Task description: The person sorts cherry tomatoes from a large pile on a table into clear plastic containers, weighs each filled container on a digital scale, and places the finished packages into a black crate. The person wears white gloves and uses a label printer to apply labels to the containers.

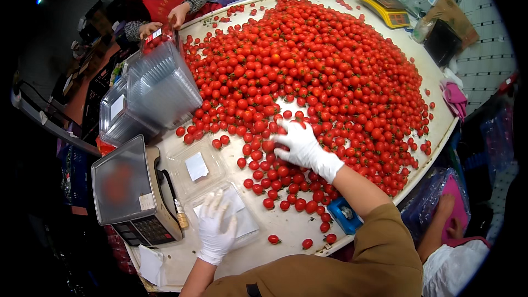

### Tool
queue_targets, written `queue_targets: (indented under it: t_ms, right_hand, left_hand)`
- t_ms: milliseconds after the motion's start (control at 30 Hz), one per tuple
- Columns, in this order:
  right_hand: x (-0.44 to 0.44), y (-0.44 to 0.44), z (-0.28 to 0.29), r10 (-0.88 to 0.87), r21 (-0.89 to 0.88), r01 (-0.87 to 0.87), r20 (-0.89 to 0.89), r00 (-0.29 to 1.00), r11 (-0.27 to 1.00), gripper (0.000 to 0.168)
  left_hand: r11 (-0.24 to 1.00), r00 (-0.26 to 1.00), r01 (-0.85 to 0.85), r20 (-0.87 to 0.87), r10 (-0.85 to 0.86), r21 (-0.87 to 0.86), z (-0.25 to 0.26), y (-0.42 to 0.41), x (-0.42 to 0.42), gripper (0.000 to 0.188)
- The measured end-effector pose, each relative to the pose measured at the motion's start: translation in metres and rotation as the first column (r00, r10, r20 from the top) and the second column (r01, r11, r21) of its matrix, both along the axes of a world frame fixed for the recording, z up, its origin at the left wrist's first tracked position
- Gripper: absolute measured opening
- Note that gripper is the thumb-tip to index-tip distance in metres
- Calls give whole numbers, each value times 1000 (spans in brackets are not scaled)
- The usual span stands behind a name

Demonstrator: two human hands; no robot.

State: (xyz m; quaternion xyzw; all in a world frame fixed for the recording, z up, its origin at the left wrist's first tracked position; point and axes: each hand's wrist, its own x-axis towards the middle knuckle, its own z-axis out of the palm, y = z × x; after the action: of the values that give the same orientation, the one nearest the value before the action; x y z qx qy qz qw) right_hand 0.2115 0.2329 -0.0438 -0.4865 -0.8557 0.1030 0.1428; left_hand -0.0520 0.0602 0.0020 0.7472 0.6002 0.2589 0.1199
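A broad heap of cherry tomatoes point(330, 66) covers much of the white table point(288, 227). My right hand point(301, 146), in a white glove, reaches palm down into the heap's near edge, fingers spread among tomatoes; whether its fingers grip any is hidden. Also gloved in white, my left hand point(216, 227) rests with fingers apart on the white paper liner point(243, 218) in an open clear plastic clamshell box point(222, 169). The box's lid, with a white label point(196, 166), lies folded back beyond the hand.
Left of the box stands a weighing scale point(123, 181); behind it are stacked clear clamshells point(161, 82). A blue tape dispenser point(345, 215) sits near my right forearm. A yellow scale point(387, 10) stands at the far right. Across the table, a co-worker's hands point(165, 22) hold a packed box.
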Motion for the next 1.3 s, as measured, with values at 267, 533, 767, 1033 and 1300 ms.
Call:
queue_targets:
  t_ms: [267,533,767,1033,1300]
  right_hand:
    - [71,16,38,-260,-101,242,-486,834,965,27]
    - [200,50,-36,-860,92,856,12,509,508,68]
    - [137,30,-32,-761,182,748,2,649,639,65]
    - [56,82,-20,-542,270,503,91,835,821,35]
    - [41,76,-11,-594,65,594,-27,804,802,29]
  left_hand:
    - [961,970,234,-39,-242,-145,-6,-26,12,45]
    - [905,888,321,-243,-390,-278,-14,-39,16,68]
    - [938,920,218,-264,-290,-269,-25,-40,4,74]
    - [962,859,161,-449,-248,-223,-34,-45,-13,72]
    - [977,967,207,-145,-212,-45,15,-45,-9,69]
